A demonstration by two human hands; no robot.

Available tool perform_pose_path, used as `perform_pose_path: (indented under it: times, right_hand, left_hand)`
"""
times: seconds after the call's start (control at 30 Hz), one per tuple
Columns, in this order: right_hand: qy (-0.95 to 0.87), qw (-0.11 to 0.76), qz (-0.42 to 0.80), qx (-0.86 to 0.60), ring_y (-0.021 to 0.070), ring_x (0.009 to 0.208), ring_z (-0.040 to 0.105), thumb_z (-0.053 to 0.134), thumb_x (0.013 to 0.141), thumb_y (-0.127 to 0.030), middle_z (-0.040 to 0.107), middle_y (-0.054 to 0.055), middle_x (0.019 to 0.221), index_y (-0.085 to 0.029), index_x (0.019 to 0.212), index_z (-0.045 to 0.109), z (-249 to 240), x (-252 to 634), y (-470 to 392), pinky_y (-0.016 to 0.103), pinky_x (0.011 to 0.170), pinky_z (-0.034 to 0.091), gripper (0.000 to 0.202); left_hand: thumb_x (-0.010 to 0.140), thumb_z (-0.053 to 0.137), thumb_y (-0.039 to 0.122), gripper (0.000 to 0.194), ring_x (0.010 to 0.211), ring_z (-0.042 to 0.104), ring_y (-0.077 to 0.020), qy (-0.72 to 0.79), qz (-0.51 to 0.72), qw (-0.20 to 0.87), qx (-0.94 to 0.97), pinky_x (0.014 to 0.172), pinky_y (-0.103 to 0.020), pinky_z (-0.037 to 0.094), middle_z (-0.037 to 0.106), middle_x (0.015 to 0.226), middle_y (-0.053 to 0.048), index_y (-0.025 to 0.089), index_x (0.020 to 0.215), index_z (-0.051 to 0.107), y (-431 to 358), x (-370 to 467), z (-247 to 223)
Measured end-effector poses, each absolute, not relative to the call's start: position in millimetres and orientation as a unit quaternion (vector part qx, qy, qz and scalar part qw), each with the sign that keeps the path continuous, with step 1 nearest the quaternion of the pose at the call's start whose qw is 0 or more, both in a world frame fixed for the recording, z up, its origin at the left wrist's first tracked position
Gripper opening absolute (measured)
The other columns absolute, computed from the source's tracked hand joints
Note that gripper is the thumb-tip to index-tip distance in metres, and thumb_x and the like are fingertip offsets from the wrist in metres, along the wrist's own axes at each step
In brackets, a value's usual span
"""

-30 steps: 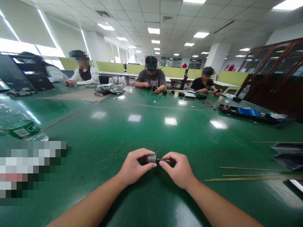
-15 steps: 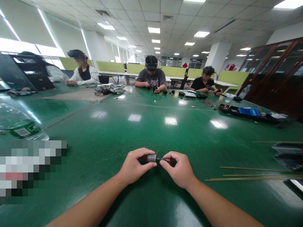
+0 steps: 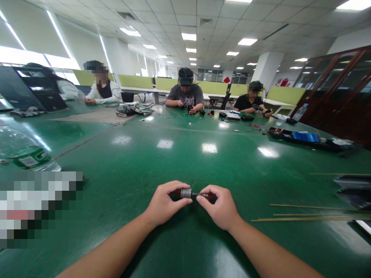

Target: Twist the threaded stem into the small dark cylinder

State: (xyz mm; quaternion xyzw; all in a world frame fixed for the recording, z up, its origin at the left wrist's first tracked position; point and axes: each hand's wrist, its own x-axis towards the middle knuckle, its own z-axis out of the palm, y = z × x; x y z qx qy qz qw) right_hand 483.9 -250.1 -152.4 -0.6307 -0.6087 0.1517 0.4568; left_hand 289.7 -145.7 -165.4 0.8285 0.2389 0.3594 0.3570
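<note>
A short grey metal cylinder lies sideways between the thumb and fingers of my left hand. From its right end runs a thin dark metal shaft, in line with the cylinder. My right hand pinches the shaft's far end between thumb and index finger. The two parts touch or join between my hands; their exact connection is too small to make out. Both hands are closed, low over the green tabletop.
To the right, thin wooden sticks lie near dark metal pieces. A large clear bottle and a blurred-out box are at left. Across the table sit several people near scattered parts and a black tray-like case.
Hardly anything differs: my hands keep the same hold on the cylinder and shaft, and the view has shifted very slightly.
</note>
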Motion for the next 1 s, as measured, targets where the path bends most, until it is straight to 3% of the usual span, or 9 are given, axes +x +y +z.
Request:
perform_pose_path:
  times: [1.0]
  right_hand:
    - [-0.608, 0.459, 0.135, -0.634, 0.0162, 0.063, 0.06, 0.067, 0.083, -0.026, 0.067, 0.001, 0.068, -0.019, 0.077, 0.069, -152.0, 484.7, -250.9, 0.026, 0.06, 0.043, 0.01]
  left_hand:
    - [0.078, 0.079, 0.034, 0.031, 0.092, 0.068, -0.0218, 0.237, 0.38, 0.345, 0.825, 0.083, -0.034, 0.055, 0.073, 0.101, -0.006, 0.023, 0.107, 0.072, -144.3, 289.3, -164.8]
